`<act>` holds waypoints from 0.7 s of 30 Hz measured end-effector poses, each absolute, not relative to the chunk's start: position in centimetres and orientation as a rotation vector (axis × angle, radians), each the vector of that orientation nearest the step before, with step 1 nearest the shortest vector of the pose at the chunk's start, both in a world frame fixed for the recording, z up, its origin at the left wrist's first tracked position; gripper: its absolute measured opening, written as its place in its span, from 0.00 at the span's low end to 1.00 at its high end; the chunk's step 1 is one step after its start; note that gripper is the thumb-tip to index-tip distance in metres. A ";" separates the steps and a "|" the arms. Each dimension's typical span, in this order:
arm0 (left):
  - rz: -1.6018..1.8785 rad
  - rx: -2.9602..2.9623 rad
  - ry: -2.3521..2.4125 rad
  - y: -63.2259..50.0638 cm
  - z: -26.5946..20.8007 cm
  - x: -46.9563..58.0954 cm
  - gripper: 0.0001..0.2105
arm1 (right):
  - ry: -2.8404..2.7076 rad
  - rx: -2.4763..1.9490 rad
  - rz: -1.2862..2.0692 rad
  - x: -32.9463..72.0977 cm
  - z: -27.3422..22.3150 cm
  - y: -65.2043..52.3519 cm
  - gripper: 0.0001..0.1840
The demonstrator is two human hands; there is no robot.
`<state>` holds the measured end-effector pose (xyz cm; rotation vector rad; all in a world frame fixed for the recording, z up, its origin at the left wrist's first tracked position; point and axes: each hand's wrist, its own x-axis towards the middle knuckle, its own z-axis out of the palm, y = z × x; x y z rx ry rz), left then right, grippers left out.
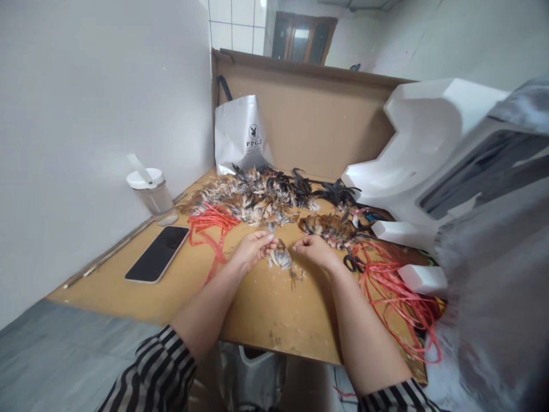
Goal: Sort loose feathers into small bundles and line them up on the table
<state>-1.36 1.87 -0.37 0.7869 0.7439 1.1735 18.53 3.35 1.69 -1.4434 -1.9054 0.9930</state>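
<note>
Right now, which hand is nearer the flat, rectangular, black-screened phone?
Left: the left hand is right of the phone; the right hand is farther right.

A large feather heap (261,197) spreads across the desk (274,320). In front of the heap, the left hand (257,250) pinches a small grey feather tuft (281,257); beside it, the right hand (316,250) curls its fingers, their grip too small to make out. Left of the heap stand a lidded cup (153,194) and, nearer, a smartphone (158,254); red plastic strips (212,220) touch its left front edge. Behind it rises a silver PPGZ bag (240,134). Right of it lie a brown feather bunch (326,228), black-handled scissors (353,263), a red strip tangle (394,283) and white foam packing (422,131).
</note>
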 end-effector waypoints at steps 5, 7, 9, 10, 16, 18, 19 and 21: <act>1.157 0.782 0.746 1.8 -0.3 -1.3 0.06 | -1.986 -1.454 0.992 18.2 0.9 3.5 0.13; 1.155 0.792 0.740 1.9 -0.4 -1.3 0.06 | -1.972 -1.442 1.027 17.8 0.5 3.5 0.13; 1.147 0.803 0.733 1.9 -0.4 -1.3 0.06 | -1.963 -1.442 1.066 17.5 0.1 3.6 0.12; 1.140 0.806 0.730 1.9 -0.5 -1.3 0.06 | -1.961 -1.450 1.078 17.3 -0.1 3.6 0.11; 1.104 0.800 0.730 1.8 -0.5 -1.2 0.06 | -1.830 -1.375 1.088 16.8 0.6 3.2 0.09; 1.102 0.800 0.722 1.8 -0.5 -1.2 0.06 | -1.769 -1.321 1.115 16.7 1.4 2.8 0.10; 1.104 0.797 0.720 1.8 -0.5 -1.2 0.06 | -1.742 -1.304 1.124 16.6 1.8 2.5 0.10; 1.106 0.791 0.719 1.8 -0.6 -1.2 0.07 | -1.695 -1.293 1.130 16.3 2.5 2.0 0.10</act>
